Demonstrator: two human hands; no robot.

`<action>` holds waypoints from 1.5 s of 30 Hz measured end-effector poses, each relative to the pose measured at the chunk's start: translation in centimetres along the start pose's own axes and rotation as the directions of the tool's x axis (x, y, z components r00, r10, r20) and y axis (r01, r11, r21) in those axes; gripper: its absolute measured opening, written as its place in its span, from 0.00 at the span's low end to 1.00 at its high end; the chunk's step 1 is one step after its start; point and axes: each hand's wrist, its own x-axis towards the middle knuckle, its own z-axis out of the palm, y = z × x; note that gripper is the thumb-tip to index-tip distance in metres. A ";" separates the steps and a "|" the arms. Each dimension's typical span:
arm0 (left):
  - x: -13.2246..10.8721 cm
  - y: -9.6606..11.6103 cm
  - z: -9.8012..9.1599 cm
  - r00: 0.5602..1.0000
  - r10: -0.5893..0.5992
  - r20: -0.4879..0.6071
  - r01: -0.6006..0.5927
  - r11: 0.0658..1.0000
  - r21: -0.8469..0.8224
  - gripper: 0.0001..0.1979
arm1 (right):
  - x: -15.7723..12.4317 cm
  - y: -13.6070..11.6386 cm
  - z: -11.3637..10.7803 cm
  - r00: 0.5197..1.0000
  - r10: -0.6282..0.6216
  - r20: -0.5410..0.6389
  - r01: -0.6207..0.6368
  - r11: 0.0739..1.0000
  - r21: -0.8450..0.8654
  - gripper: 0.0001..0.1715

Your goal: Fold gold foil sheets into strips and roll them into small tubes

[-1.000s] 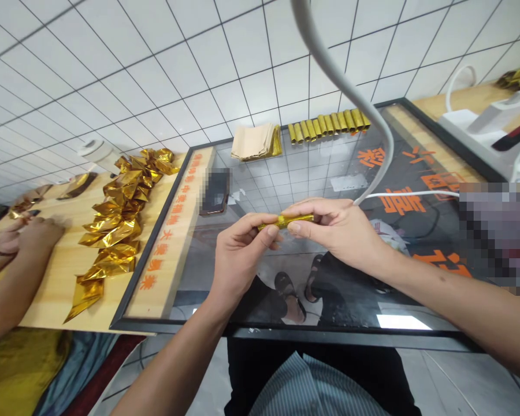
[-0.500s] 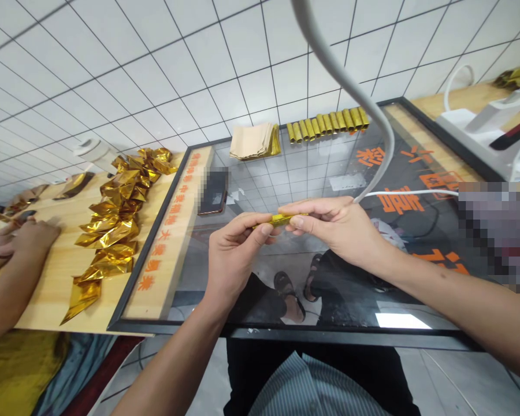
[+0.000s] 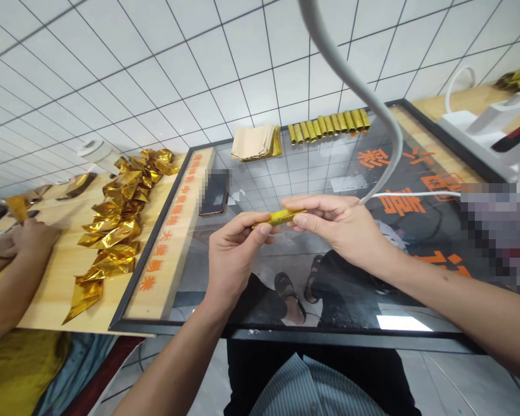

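Between my two hands, above the dark glass tabletop (image 3: 286, 185), is a narrow gold paper roll (image 3: 281, 217). My left hand (image 3: 238, 248) pinches its left end between thumb and fingers. At the other end, my right hand (image 3: 338, 225) grips it with the thumb below and the fingers over the top. The roll is slightly tilted, its right end higher; both ends are partly hidden by fingers. Beyond my hands, a row of similar gold rolls (image 3: 329, 126) lies along the back edge, beside a stack of gold-backed paper sheets (image 3: 253, 143).
A phone (image 3: 214, 193) lies left on the glass. Folded gold foil pieces (image 3: 117, 222) line the wooden table at left, where a co-worker's hands (image 3: 32, 240) hold gold paper. A grey cable (image 3: 351, 69) hangs over the glass; a white power strip (image 3: 472, 133) stands right.
My right fingers have lifted a little off the roll, so more of it shows. The co-worker's hands now hold up a piece of gold paper.
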 end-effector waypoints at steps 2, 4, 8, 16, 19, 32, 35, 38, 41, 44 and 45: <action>0.1 -0.2 -0.1 1.000 -0.013 -0.008 0.013 1.000 0.009 0.10 | 0.1 0.3 0.0 1.000 -0.004 -0.015 0.005 0.999 0.038 0.25; 0.1 -0.4 -0.2 1.000 -0.026 -0.007 0.027 0.999 0.035 0.14 | 0.3 0.5 0.1 1.000 -0.017 -0.022 0.018 0.999 0.045 0.28; 0.1 -0.8 -0.3 0.997 -0.043 0.068 0.029 0.980 0.194 0.15 | 0.2 0.4 0.1 1.000 -0.009 -0.020 0.009 1.000 0.019 0.27; -0.1 -0.5 0.4 0.966 0.024 0.257 -0.123 0.918 0.378 0.11 | -0.4 -0.1 0.4 0.999 0.001 0.034 0.003 0.992 -0.124 0.20; -0.1 -0.3 0.3 0.968 0.083 0.239 -0.177 0.897 0.405 0.13 | -0.4 -0.1 0.3 0.997 -0.068 0.043 0.076 0.974 -0.212 0.15; -0.5 0.4 0.3 0.880 0.407 0.246 -0.475 0.770 0.427 0.07 | -0.5 0.6 0.1 0.956 -0.230 0.181 0.289 0.848 -0.444 0.06; -0.5 0.6 0.5 0.872 0.421 0.251 -0.490 0.729 0.478 0.07 | -0.5 0.9 0.0 0.960 -0.220 0.175 0.277 0.846 -0.456 0.07; -0.6 0.7 0.8 0.867 0.430 0.252 -0.497 0.702 0.510 0.08 | -0.5 1.1 0.0 0.960 -0.210 0.186 0.274 0.840 -0.468 0.08; -0.6 0.7 0.9 0.861 0.440 0.254 -0.506 0.694 0.512 0.07 | -0.5 1.0 0.1 0.958 -0.206 0.198 0.278 0.831 -0.482 0.06; -0.4 0.8 0.4 0.858 0.421 0.295 -0.514 0.720 0.466 0.09 | -0.5 0.8 0.0 0.956 -0.200 0.216 0.284 0.821 -0.495 0.05; -0.3 0.9 0.2 0.855 0.408 0.321 -0.517 0.725 0.455 0.10 | -0.5 0.7 0.0 0.954 -0.197 0.228 0.288 0.818 -0.498 0.05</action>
